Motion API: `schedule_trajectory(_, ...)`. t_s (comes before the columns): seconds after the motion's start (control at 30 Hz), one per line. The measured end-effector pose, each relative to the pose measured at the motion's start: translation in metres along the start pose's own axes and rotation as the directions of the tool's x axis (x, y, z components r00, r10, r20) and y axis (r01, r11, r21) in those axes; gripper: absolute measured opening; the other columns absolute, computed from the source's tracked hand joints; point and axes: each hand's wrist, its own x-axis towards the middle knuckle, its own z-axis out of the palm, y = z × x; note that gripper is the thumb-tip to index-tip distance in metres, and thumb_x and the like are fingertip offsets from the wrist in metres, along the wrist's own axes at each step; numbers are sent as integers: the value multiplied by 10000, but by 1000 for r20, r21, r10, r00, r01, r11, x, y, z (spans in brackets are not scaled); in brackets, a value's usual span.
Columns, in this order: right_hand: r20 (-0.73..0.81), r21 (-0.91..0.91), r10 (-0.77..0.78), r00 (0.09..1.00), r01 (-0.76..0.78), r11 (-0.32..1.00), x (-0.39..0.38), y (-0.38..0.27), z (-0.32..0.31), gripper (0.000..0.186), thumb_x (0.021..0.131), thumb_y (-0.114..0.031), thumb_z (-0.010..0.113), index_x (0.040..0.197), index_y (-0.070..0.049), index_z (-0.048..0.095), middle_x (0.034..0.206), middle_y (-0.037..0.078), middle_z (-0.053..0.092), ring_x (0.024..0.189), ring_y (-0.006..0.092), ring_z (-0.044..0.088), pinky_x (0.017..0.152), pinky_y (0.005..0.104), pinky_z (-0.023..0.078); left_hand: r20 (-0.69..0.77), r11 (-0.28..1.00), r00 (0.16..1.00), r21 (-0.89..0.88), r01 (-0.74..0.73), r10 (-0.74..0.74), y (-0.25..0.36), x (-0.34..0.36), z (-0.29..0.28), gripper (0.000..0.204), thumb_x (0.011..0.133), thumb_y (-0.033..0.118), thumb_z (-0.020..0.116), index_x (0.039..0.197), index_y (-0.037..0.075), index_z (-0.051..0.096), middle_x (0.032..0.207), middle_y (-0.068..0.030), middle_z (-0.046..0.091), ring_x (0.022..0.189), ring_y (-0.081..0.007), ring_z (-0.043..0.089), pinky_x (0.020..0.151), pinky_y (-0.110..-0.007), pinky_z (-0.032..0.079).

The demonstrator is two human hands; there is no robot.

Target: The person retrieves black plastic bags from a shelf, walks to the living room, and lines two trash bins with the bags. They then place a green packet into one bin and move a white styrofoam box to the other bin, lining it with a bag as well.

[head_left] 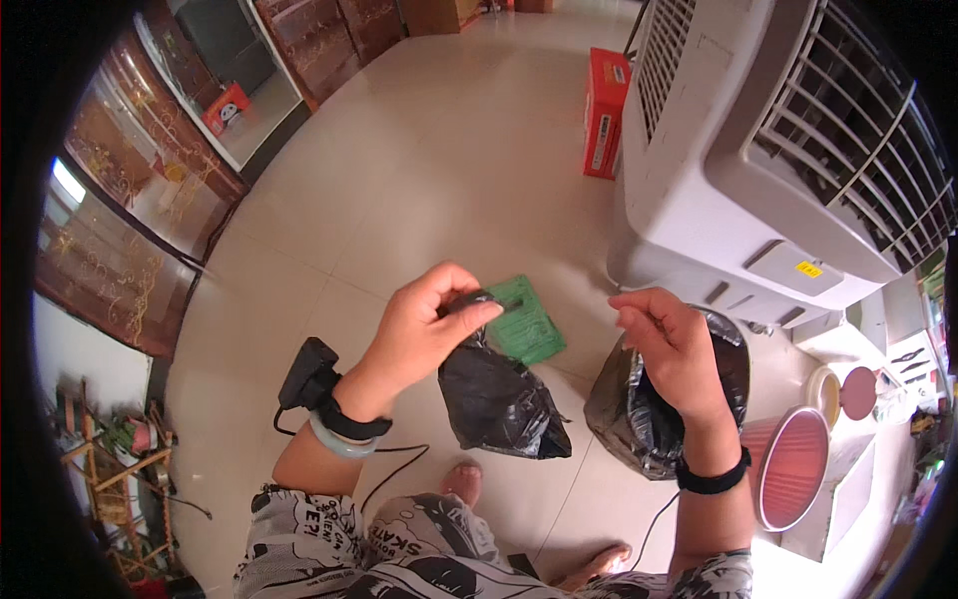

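Pinches black bag (499, 399) in left hand (431, 311); curls right hand (671, 344) nearly closed near wide-mouthed bag (627, 411), cannot tell if gripping anything.

Glossy pale tiled floor (449, 130), brown patterned glass door (125, 135), wooden rack (125, 467).

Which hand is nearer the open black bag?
Right. The right hand is over the open black bag; the left hand is off to its left, gripping another black bag.
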Motion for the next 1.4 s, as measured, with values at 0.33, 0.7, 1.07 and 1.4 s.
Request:
schedule_trajectory(0.33,286,-128,-112,952,154,980,-9,20,68,84,765,4,551,831,0,602,743,237,593,733,431,576,612,445,463,10,958,999,-285,43,-42,-9,5,16,142,880,38,592,1013,-6,564,894,-16,626,794,-47,564,693,-193,466)
schedule_trajectory(0.7,74,-441,-145,987,162,883,-7,28,62,103,799,-4,530,896,5,560,776,224,585,734,410,577,618,432,477,77,934,952,-185,305,-296,-4,-11,19,480,836,272,647,1165,-27,465,951,-74,622,778,-151,631,674,-271,505)
schedule_trajectory(1.07,-94,-331,-101,990,64,941,0,35,32,169,807,-10,508,948,1,600,852,212,626,753,389,597,654,422,492,-2,960,963,-75,270,-271,-29,-10,-15,160,851,57,604,991,-19,591,884,-12,623,816,-81,558,735,-230,461)
schedule_trajectory(1.4,432,-433,147,890,62,899,3,43,59,333,772,-106,569,1087,0,561,843,278,625,857,408,614,773,452,486,62,968,993,237,80,-98,-30,-6,-17,216,717,-21,655,924,12,603,824,-54,621,786,-149,591,710,-280,467)
